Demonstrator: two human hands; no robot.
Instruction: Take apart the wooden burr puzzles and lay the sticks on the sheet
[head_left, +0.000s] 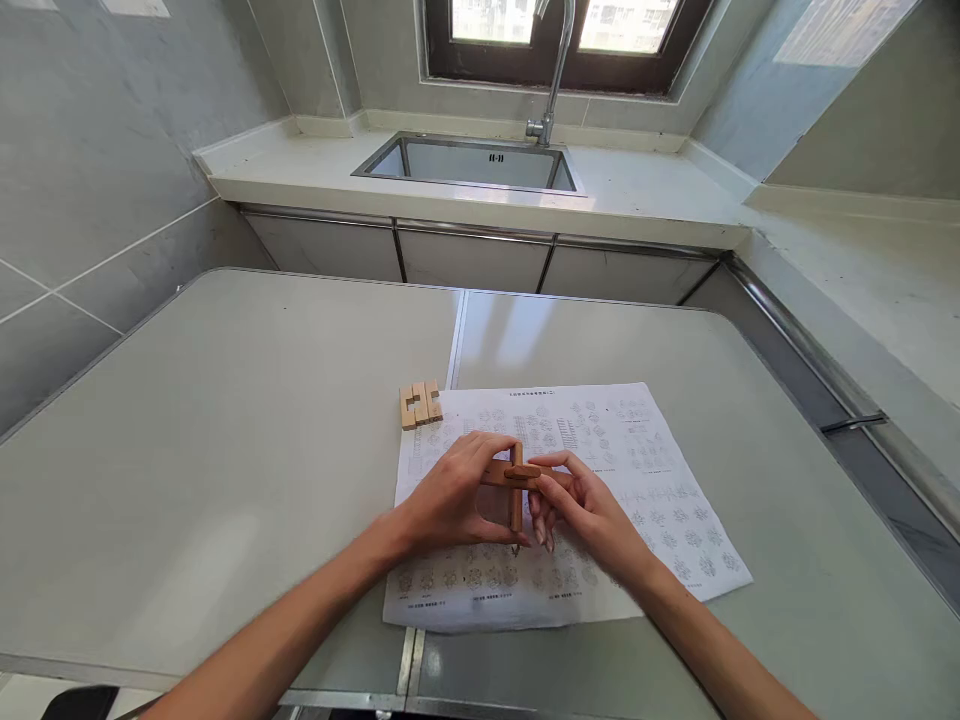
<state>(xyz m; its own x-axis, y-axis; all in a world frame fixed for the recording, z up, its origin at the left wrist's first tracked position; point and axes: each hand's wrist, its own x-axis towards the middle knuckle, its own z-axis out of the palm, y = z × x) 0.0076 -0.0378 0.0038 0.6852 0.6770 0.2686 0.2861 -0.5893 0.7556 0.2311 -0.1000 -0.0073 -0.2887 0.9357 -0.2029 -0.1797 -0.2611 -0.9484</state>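
My left hand [450,495] and my right hand [581,510] meet over a printed instruction sheet [637,470] on the grey table [225,450]. Between them they hold a small cross of wooden puzzle bars [517,480], one bar upright and another lying across it. The left fingers pinch the crossbar's left end, and the right fingers grip its right end. Several loose notched wooden bars [420,404] lie side by side at the sheet's top left corner, apart from both hands.
Beyond the table runs a white counter [300,170] with a steel sink [469,162] and a tall tap [551,70] under a window. Grey tiled wall stands at the left. A counter edge with a metal rail [817,350] runs along the right.
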